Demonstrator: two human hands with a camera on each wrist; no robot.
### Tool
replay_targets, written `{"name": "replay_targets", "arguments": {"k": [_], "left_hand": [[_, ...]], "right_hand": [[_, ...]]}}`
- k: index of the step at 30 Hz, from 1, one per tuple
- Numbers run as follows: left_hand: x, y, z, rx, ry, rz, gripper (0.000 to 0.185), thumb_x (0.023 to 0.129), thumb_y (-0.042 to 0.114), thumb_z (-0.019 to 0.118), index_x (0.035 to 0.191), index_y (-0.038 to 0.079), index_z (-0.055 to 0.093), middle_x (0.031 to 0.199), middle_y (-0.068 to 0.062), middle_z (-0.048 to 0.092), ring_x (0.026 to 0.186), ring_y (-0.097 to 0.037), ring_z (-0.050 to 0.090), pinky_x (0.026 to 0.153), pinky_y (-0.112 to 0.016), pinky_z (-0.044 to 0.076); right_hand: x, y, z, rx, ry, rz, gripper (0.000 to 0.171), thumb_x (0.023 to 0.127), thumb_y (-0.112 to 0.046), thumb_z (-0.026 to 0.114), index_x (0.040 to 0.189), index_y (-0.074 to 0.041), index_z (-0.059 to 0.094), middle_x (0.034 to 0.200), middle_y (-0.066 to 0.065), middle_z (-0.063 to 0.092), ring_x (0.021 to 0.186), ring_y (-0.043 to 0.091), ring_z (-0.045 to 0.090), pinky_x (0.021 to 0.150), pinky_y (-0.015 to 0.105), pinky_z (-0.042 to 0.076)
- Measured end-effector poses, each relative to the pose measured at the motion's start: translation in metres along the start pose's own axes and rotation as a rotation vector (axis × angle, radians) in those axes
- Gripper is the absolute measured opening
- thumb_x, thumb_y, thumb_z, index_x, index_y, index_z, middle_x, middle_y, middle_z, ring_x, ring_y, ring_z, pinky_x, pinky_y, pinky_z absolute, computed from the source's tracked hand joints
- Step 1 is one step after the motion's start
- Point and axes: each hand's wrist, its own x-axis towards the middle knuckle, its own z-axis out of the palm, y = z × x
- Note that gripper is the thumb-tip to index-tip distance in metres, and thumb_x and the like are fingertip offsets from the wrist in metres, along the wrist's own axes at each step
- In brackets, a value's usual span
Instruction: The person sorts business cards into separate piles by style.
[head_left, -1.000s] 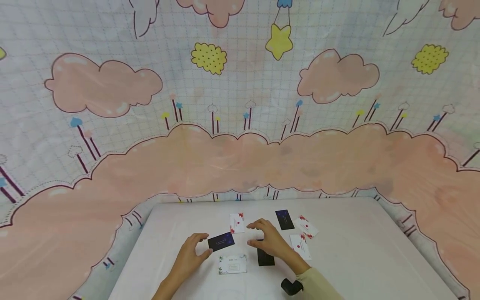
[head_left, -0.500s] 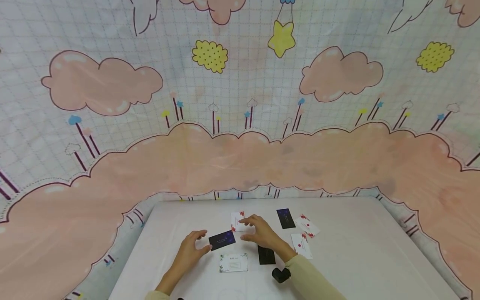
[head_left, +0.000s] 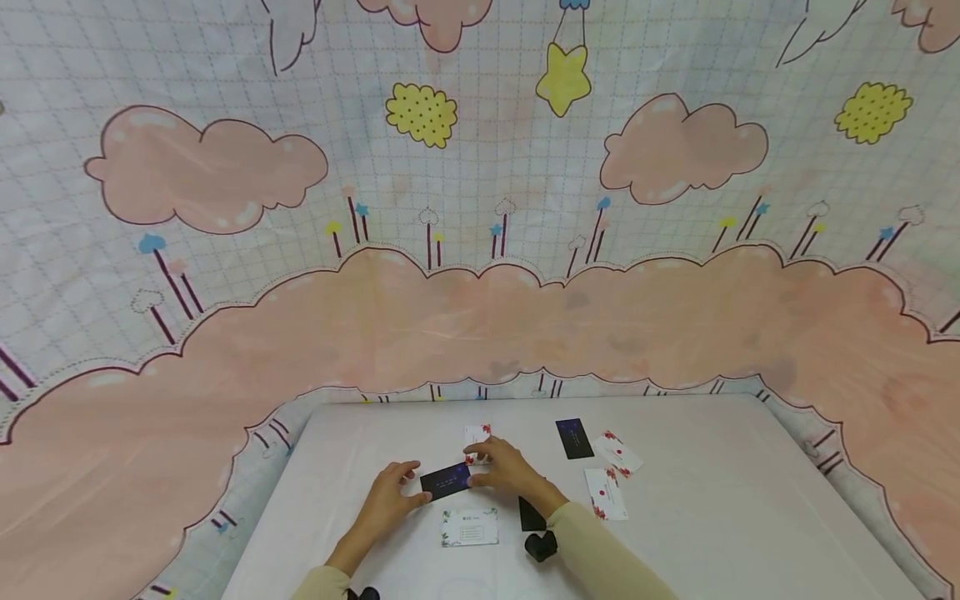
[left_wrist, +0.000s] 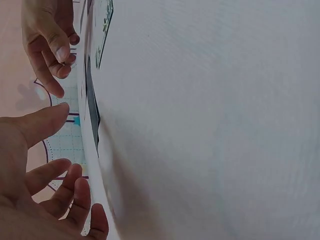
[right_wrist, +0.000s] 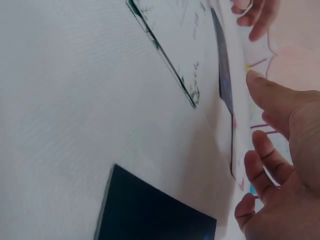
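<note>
The red-flowered card (head_left: 474, 432) is partly covered by the right hand (head_left: 504, 467), the black card (head_left: 529, 517) by its forearm (head_left: 553, 498). On the table (head_left: 720, 483), the dark blue card (head_left: 446, 482) is flanked by that hand and the left hand (head_left: 388, 502) — fingers and thumbs held apart. Since a second ago, the right has been brought closer.

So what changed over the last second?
The right hand moved left, in toward the right end of the dark blue card between the hands. Nothing was visibly gripped or released. The left hand stayed near that card's left end; the leafy white card stayed put too.
</note>
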Motion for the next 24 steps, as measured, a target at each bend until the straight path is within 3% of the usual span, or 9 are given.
{"name": "replay_targets", "arguments": {"k": [9,17,24], "left_hand": [[-0.0007,-0.0064,0.0044,0.002,-0.02,-0.023,0.057,0.07,0.018,0.085,0.12,-0.001,0.066,0.089,-0.004,0.056,0.082,-0.016,0.048,0.072,-0.028,0.039],[-0.0028,-0.0042,0.0051,0.049,-0.038,-0.036,0.058,0.068,0.021,0.086,0.12,0.002,0.067,0.086,-0.002,0.056,0.079,-0.016,0.045,0.07,-0.03,0.035],[-0.0046,-0.0046,0.0072,0.122,-0.035,-0.037,0.053,0.07,0.022,0.085,0.118,0.006,0.07,0.09,-0.003,0.061,0.084,-0.019,0.05,0.073,-0.034,0.038]], "right_hand": [[0.0034,-0.0027,0.007,-0.106,-0.027,0.031,0.048,0.079,-0.029,0.081,0.125,-0.022,0.066,0.101,0.001,0.062,0.093,0.016,0.055,0.087,0.043,0.043],[0.0018,-0.0072,0.0086,-0.171,-0.051,0.05,0.045,0.082,-0.031,0.079,0.125,-0.024,0.067,0.103,0.0,0.064,0.098,0.019,0.055,0.093,0.048,0.042],[-0.0001,-0.0091,0.0097,-0.202,-0.043,0.034,0.04,0.082,-0.031,0.079,0.121,-0.024,0.069,0.102,-0.002,0.063,0.095,0.016,0.052,0.087,0.044,0.04]]}}
